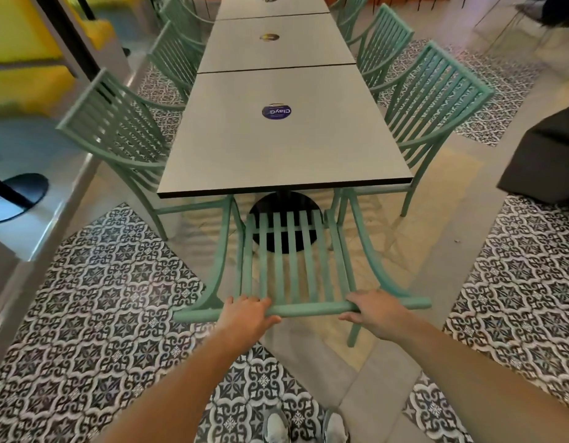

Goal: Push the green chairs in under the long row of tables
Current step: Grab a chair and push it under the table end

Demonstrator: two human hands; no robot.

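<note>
Fingers of left hand (246,314) and right hand (374,310) curled over green chair (289,260) top rail, end of table (286,139).

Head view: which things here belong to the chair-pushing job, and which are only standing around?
Job:
- end chair, top rail held by left hand and right hand
- side chairs
- row of tables

Standing around:
- blue sticker
- dark block at right
- black round base at left
</note>
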